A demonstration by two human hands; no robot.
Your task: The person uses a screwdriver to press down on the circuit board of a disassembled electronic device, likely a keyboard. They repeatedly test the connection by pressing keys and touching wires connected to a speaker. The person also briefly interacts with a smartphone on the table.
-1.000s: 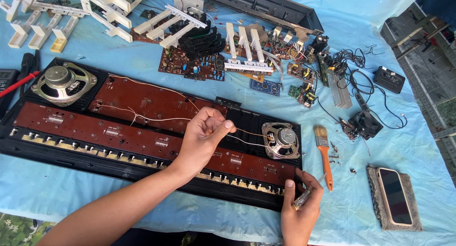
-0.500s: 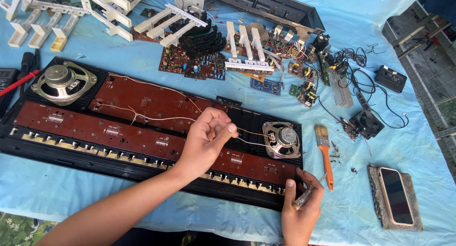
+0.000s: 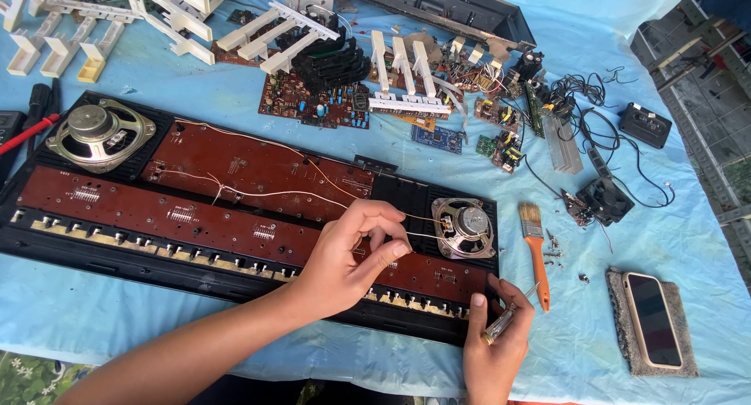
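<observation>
left hand (image 3: 344, 256): thin white wire (image 3: 258, 192) pinched at fingertips, small speaker (image 3: 463, 227) at 3 o'clock | right hand (image 3: 494, 344): clear-handled screwdriver (image 3: 508, 315) gripped, orange brush (image 3: 535, 252) at 1 o'clock

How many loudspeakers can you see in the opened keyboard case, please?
2: a large speaker at the case's far-left corner, and a small speaker right of the left hand.

A large round speaker (image 3: 100, 134) is seated at the far left. A paintbrush with an orange handle (image 3: 535, 251) is laid on the blue cloth (image 3: 235, 92) covering the tabletop. A smartphone (image 3: 652, 319) is rested on a grey pad (image 3: 617, 320) near the right edge. White key strips (image 3: 274, 37), green circuit boards (image 3: 501, 147), a small black fan (image 3: 604, 199) and a red probe (image 3: 27, 133) are scattered about.
</observation>
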